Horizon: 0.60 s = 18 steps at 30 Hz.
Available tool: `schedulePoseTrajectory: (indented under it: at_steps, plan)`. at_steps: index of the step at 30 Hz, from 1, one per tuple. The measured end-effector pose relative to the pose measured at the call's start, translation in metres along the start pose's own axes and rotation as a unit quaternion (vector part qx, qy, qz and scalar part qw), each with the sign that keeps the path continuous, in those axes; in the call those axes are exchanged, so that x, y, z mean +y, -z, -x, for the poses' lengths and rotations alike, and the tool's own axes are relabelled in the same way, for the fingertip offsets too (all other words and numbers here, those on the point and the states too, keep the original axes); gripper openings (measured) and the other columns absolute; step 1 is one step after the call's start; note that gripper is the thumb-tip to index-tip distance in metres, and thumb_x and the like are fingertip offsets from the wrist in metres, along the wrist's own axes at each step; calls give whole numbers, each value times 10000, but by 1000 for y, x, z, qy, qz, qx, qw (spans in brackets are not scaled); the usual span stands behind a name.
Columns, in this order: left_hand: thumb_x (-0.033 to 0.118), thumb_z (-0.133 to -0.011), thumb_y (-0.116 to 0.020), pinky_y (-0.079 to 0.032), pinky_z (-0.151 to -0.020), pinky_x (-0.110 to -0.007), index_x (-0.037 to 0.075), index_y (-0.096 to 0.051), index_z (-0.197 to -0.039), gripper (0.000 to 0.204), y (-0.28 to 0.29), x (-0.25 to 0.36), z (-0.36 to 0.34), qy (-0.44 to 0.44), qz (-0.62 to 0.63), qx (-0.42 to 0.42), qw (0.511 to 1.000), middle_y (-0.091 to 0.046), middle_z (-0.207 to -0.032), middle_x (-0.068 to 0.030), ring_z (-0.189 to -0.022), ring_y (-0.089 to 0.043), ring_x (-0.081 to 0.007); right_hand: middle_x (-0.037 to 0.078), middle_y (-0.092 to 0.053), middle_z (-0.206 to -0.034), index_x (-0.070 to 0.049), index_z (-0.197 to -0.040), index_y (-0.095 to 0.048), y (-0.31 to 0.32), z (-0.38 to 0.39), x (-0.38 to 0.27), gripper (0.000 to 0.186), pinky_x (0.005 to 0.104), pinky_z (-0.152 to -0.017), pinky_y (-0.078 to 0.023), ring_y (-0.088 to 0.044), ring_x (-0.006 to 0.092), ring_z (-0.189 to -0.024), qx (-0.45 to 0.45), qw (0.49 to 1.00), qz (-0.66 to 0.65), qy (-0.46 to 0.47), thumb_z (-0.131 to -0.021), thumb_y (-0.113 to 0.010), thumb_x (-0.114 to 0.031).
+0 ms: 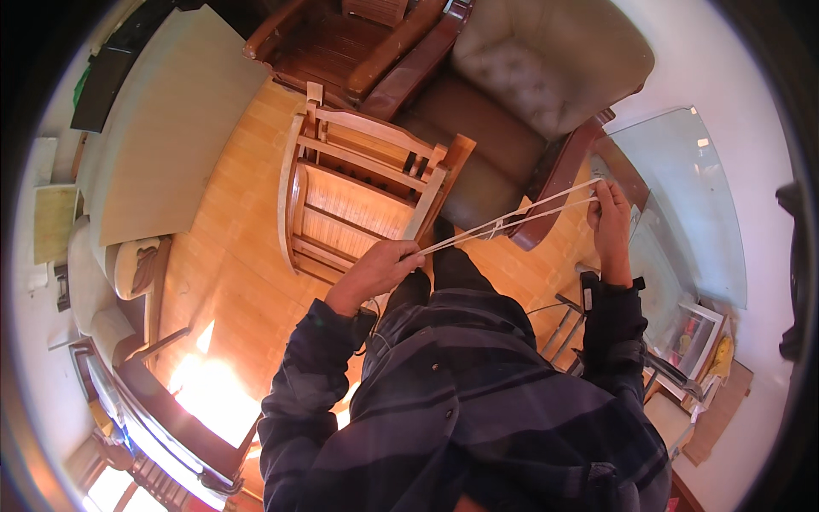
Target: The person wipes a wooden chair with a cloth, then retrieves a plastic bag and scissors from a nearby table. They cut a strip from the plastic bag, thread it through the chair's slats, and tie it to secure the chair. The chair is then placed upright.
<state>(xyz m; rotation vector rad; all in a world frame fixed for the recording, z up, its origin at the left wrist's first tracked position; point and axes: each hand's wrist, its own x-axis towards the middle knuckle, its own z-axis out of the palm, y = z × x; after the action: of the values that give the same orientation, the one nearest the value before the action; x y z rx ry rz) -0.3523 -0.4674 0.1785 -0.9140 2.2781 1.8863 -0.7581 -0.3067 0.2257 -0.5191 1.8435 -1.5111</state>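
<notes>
A thin white cord [537, 207] is stretched between my hands, running in several strands with a small knot or tangle near its middle. My left hand [381, 269] pinches one end close to my body. Farther out to the right and higher, my right hand [611, 220] is closed around the other end. Beyond the cord, in front of me, is a light wooden chair [358, 205] with slats, seemingly tipped over on the floor; it stands apart from both hands.
A brown leather armchair [503, 94] and a dark wooden armchair [333, 55] stand beyond the wooden chair. A glass sheet [695, 196] leans by the right wall. At left is a large beige board [171, 119]. Bright sunlight falls on the wooden floor [226, 222].
</notes>
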Motion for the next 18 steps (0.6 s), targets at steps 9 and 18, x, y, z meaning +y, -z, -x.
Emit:
schedulePoseTrajectory:
  at_steps: [9, 18]
  plan:
    - [302, -1029, -596, -499, -760, -410, -12, -680, -1002, 327, -7, -31, -132, 28, 28, -39, 998, -645, -827, -174, -803, -635, -295, 172, -673, -1213, -18, -1104, -589, 63, -181, 32, 207, 425, -1024, -547, -676, 309, -1154, 78, 977, -193, -41, -1099, -467, -186]
    - [279, -1001, -606, -513, -721, -431, -5, -708, -923, 311, -49, -73, -282, 56, 5, -120, 991, -684, -765, -142, -757, -674, -320, 21, -431, -788, -47, -959, -491, 173, -320, -50, 142, 274, -550, -322, -355, 121, -610, 15, 959, -278, 45, -1082, -477, -116]
